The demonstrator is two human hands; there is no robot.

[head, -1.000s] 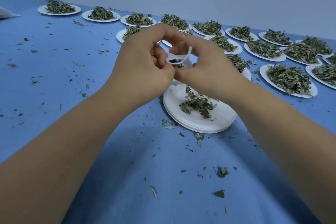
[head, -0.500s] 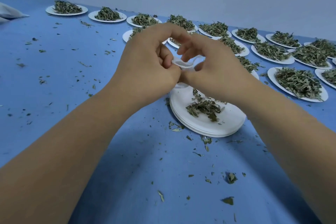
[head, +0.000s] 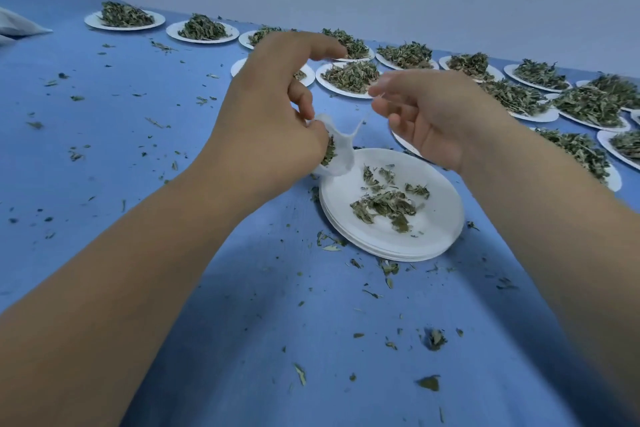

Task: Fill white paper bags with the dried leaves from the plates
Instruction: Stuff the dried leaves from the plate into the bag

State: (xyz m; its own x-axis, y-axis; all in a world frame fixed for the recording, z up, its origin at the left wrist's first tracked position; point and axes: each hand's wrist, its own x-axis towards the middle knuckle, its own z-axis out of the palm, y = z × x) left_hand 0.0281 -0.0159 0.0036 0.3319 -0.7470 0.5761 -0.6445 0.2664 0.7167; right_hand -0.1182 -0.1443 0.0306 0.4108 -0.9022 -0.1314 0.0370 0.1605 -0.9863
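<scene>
Currently the left hand grips a small white paper bag between thumb and curled fingers, just past the far-left rim of the stack of plates. Bag is partly filled; dark dried leaves show through its open side, facing the stack. Bag sits tilted, mouth not plainly upward.

Right hand hovers above the stack's far edge, fingers loosely curled. A thin white string runs from the bag toward its fingertips; whether the hand actually pinches that string I cannot tell, as blur hides the contact.

Top plate of the stack carries a small leftover heap of leaves. Full plates line up beyond the stack, toward the wall. Crumbs lie scattered on the blue cloth all round the stack.

Risks, as judged:
- Tilted bag with an open side: leaves could slide out onto the cloth rather than the plate, since the bag hangs beyond the rim, not over it.
- Pulling the string before the mouth is gathered could tear thin paper or jerk the bag from a light left-hand pinch.
- Squeezing harder to hold it would crush brittle leaves into more crumbs.
- Remaining heap on the top plate may get left behind if the bag closes now.
- A forearm sweeping near the stack could knock it.
</scene>
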